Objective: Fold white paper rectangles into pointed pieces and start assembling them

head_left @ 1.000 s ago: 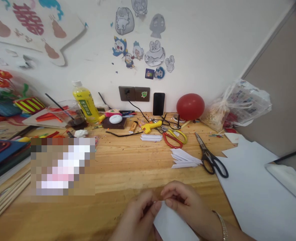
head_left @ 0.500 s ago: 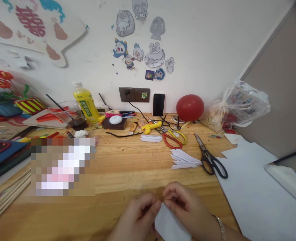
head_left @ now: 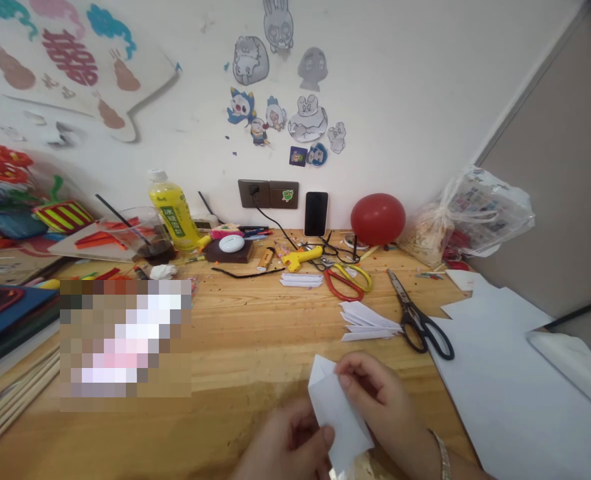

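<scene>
A small piece of folded white paper (head_left: 336, 407) is held between my two hands near the front of the table. My left hand (head_left: 295, 437) pinches its lower left edge, thumb on top. On the upper right edge, my right hand (head_left: 378, 393) grips it between thumb and fingers; a bracelet circles that wrist. The paper's top comes to a point with a fold line across it. Beyond my hands lies a fan of folded white paper strips (head_left: 365, 321), close to the handles of black scissors (head_left: 418, 323).
White paper sheets (head_left: 520, 393) cover the right side. Farther back are red-and-yellow-handled scissors (head_left: 348, 283), a yellow glue gun (head_left: 301, 257), a phone (head_left: 316, 213), a red balloon (head_left: 378, 219) and a yellow drink bottle (head_left: 174, 210). Wooden sticks (head_left: 18, 400) lie at left, beside a blurred patch.
My left hand has moved from the paper's top down to its lower left edge. The paper now shows more fully, its pointed top raised and turned. The view has tilted up slightly.
</scene>
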`<move>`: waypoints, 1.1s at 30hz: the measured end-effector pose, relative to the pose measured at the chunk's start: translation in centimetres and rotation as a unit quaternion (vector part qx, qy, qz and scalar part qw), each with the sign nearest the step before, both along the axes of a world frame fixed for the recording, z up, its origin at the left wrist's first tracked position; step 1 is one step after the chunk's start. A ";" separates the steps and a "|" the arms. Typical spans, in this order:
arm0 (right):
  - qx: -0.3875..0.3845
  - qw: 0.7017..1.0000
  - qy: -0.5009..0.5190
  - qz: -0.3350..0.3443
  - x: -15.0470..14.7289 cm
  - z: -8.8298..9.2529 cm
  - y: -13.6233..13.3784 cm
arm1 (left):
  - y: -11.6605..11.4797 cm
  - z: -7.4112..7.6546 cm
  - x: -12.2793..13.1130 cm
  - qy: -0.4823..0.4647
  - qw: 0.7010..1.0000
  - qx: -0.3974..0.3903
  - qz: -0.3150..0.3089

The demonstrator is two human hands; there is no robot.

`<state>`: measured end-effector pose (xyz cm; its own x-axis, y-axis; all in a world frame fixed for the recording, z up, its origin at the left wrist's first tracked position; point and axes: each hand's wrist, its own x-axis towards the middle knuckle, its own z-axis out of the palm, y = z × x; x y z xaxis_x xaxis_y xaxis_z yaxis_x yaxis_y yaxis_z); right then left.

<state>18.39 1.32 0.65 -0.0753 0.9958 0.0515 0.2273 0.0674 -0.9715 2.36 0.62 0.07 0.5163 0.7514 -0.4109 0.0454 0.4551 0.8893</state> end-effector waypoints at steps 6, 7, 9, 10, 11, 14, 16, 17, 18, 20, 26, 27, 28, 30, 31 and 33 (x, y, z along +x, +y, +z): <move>0.130 0.984 -0.062 0.101 0.7 0.3 0.0 | 0.8 0.6 -0.9 0.022 0.994 0.033 0.103; 0.153 0.977 -0.074 0.132 0.8 0.5 0.0 | 1.1 0.6 -1.1 0.024 0.992 0.038 0.121; 0.185 0.962 -0.096 0.175 0.9 0.7 0.2 | 1.4 0.4 -1.4 0.018 0.989 0.042 0.140; 0.197 0.957 -0.108 0.186 0.9 0.8 0.2 | 1.4 0.3 -1.4 0.010 0.989 0.042 0.141; 0.207 0.952 -0.119 0.194 0.9 0.9 0.2 | 1.4 0.2 -1.3 0.000 0.989 0.042 0.139; 0.227 0.940 -0.148 0.207 0.8 1.1 0.3 | 1.1 0.1 -0.9 -0.039 0.991 0.044 0.124; 0.239 0.933 -0.166 0.211 1.0 1.1 0.4 | 1.0 0.1 -0.7 -0.059 0.989 0.050 0.124; 0.244 0.930 -0.175 0.214 1.0 1.1 0.4 | 0.9 0.0 -0.7 -0.065 0.989 0.053 0.125; 0.249 0.927 -0.182 0.216 1.1 1.1 0.5 | 0.9 0.0 -0.7 -0.068 0.988 0.055 0.128; 0.255 0.923 -0.186 0.220 1.3 0.9 0.6 | 1.0 0.1 -0.8 -0.068 0.988 0.056 0.129; 0.218 0.933 -0.162 0.235 1.3 0.8 0.9 | 1.0 0.5 -0.9 -0.044 0.991 0.064 0.106; 0.208 0.936 -0.157 0.238 1.2 0.9 0.9 | 0.9 0.5 -0.9 -0.036 0.991 0.073 0.106; 0.199 0.938 -0.154 0.240 1.2 1.0 0.9 | 0.9 0.5 -0.8 -0.026 0.991 0.081 0.107; 0.179 0.941 -0.155 0.242 1.1 1.1 0.9 | 0.8 0.4 -0.9 -0.007 0.990 0.096 0.104; 0.168 0.943 -0.155 0.243 1.1 1.1 0.8 | 0.8 0.3 -0.9 0.002 0.989 0.103 0.102; 0.142 0.949 -0.144 0.242 0.9 1.1 0.7 | 0.7 0.1 -0.9 0.014 0.988 0.118 0.102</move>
<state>19.29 2.04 1.77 -0.5719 0.7902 0.2203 0.3565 0.4813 -0.8008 1.45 1.33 0.18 0.3344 0.9156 -0.2233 0.0005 0.2368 0.9716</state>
